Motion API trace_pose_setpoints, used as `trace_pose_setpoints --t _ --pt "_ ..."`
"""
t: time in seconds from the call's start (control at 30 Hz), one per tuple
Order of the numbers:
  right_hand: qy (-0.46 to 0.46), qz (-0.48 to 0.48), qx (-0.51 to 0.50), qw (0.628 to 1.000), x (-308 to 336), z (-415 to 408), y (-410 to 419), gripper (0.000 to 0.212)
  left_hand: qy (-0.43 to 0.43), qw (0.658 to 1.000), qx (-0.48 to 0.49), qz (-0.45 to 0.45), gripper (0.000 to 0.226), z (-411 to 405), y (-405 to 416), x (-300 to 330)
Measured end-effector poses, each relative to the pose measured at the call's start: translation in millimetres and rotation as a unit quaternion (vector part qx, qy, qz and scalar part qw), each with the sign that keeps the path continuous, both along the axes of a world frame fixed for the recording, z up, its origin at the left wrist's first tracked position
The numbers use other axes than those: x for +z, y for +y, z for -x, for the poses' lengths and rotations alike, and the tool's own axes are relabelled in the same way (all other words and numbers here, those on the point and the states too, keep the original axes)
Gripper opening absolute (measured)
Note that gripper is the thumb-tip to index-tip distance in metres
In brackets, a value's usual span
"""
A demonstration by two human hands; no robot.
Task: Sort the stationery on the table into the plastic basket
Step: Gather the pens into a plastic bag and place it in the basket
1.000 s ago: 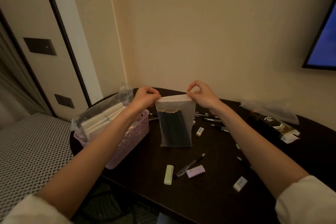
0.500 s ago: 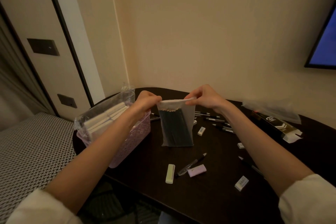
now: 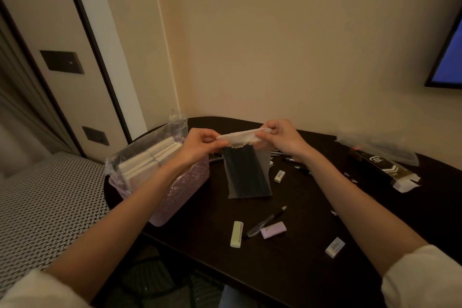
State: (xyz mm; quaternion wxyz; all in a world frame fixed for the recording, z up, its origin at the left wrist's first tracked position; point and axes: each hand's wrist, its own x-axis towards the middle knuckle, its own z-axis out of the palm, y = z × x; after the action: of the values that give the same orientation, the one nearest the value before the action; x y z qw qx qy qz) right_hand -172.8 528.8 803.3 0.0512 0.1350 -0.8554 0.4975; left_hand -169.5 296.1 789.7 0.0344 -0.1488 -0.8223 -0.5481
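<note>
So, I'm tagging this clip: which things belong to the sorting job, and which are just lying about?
Part of the job:
- bag of dark pens, pinched at the top by left hand and right hand
- plastic basket
- green eraser
- loose pen

Lying about:
- black box
- wall screen

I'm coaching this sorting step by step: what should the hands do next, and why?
Probably carry the pouch of dark pens leftward and lower it into the lilac basket. Both the left hand and right hand pinch its top edge, holding it upright beside the basket.
</note>
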Motion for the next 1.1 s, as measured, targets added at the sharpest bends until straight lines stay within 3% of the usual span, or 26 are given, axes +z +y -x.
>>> trace_pose_setpoints --t 0.2,0.47,0.67,0.8,0.9,1.1 --pt "-0.002 0.083 0.02 0.996 28 1 -25 0.014 -0.027 0.993 0.062 -0.097 0.005 10 -14 22" --pt "0.009 0.161 0.055 0.985 56 13 -79 0.01 -0.015 0.979 0.112 -0.167 0.024 8 -51 68" --pt "0.031 0.11 0.055 0.992 67 39 -118 0.022 -0.013 0.972 0.133 -0.195 0.014 -1 -85 63" --pt "0.065 0.088 0.066 0.992 81 54 -150 0.013 -0.017 0.96 0.146 -0.238 0.013 -9 -106 55" --pt "0.074 0.062 0.081 0.992 84 67 -174 0.023 -0.025 0.957 0.167 -0.238 0.01 -17 -118 46" --pt "0.105 -0.086 0.182 0.974 72 78 -222 0.033 -0.098 0.947 0.198 -0.232 0.002 -34 -145 18"
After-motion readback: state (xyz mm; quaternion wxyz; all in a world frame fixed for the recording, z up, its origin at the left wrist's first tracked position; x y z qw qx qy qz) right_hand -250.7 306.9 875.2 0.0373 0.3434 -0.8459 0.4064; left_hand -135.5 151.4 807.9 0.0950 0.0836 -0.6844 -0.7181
